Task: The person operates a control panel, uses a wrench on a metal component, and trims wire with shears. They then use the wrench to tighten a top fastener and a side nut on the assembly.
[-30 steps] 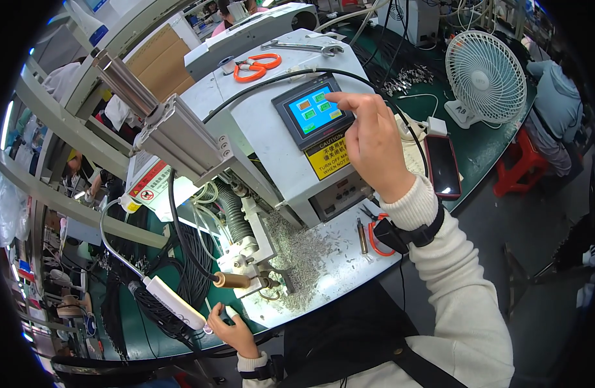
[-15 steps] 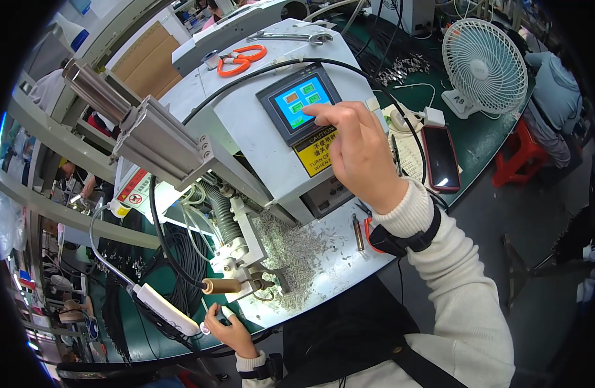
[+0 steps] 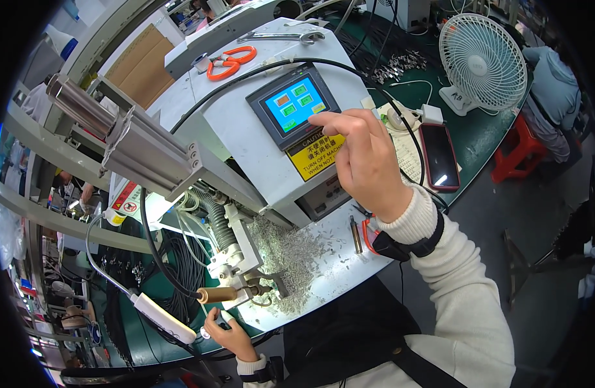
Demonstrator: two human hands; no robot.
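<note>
My right hand (image 3: pixel 368 161) is raised at the lower right edge of a small touchscreen panel (image 3: pixel 291 107). Its index finger is stretched out, the others are loosely bent, and it holds nothing. I cannot tell whether the fingertip touches the panel. My left hand (image 3: pixel 234 337) is low beside a press-like machine (image 3: pixel 152 155), under its brass-coloured cylinder (image 3: pixel 218 295). Its thumb, with a white cover on the tip, stands apart from the index finger. A small round white piece (image 3: pixel 205 334) shows by the bent fingers; nothing is visibly gripped.
Metal scraps (image 3: pixel 288 262) litter the white plate. Orange-handled scissors (image 3: pixel 231 63) and a wrench (image 3: pixel 281 37) lie on the machine housing. A black hose (image 3: pixel 246 76) arches across it. To the right are a phone (image 3: pixel 440 155), a fan (image 3: pixel 482 64) and a seated person (image 3: pixel 556 90).
My right index fingertip has moved off the screen face to the panel's lower right edge. One screen button has turned from green to yellow. The view has shifted slightly; my left hand stays low.
</note>
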